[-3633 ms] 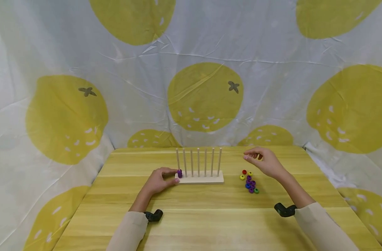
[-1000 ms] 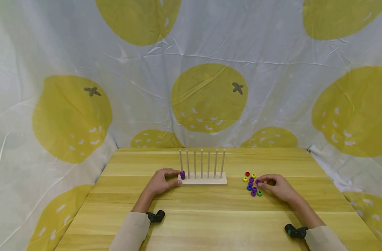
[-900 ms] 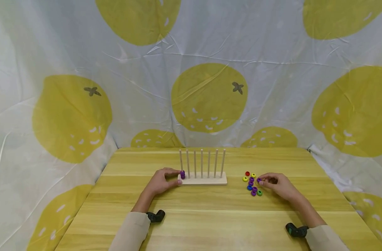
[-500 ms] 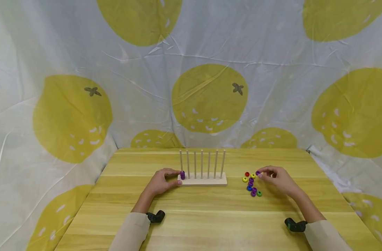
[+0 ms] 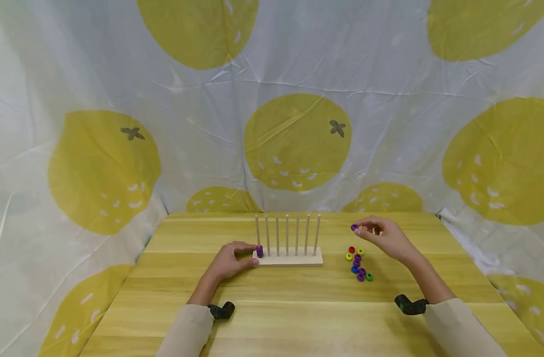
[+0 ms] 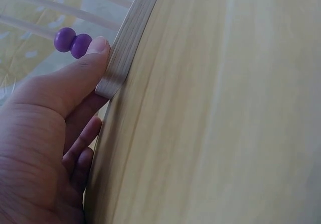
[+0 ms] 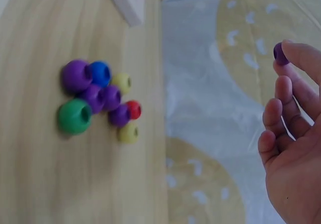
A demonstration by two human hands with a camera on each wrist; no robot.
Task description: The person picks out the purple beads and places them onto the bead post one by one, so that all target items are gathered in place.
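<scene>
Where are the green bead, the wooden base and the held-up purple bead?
Green bead (image 7: 73, 117), right wrist view: its rounded side.
Wooden base (image 5: 288, 260), head view: its top face.
Held-up purple bead (image 7: 280, 54), right wrist view: its side.

Long beige sleeves, plain; two black wrist cameras, elbow-shaped, matte.

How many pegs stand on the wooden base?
7 pegs in a row along the base: the leftmost, beside the left hand, carries purple beads; six bare ones to its right. None hidden.
</scene>
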